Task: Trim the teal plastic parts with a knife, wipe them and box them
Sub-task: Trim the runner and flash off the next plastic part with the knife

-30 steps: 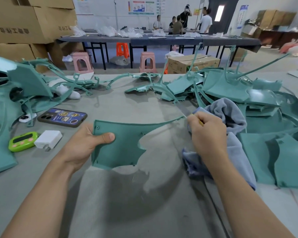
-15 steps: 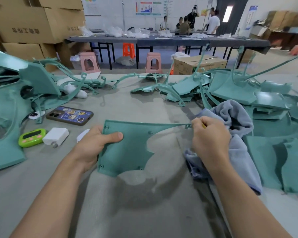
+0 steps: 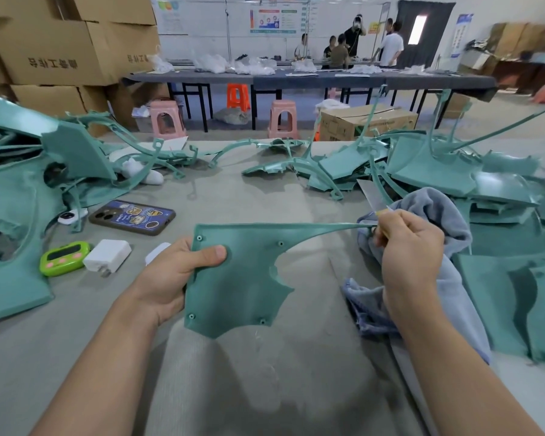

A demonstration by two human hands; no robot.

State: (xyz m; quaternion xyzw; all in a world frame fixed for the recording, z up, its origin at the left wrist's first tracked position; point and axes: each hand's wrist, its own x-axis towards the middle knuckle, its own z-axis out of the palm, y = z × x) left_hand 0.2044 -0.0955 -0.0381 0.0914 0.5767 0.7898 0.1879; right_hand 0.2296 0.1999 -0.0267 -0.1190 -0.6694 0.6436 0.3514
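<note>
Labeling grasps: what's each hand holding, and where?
Left hand grips the teal part by its left edge; right hand holds the knife by its handle, blade up.

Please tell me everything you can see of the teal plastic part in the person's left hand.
The teal plastic part is a thin, matt panel with a straight top edge, a deep curved notch on its right side and small round holes near its corners. From its top right corner a long thin arm tapers to a point. The left hand grips its left edge, thumb on top, holding it above the table. The arm's tip reaches the right hand, which holds a knife.
</note>
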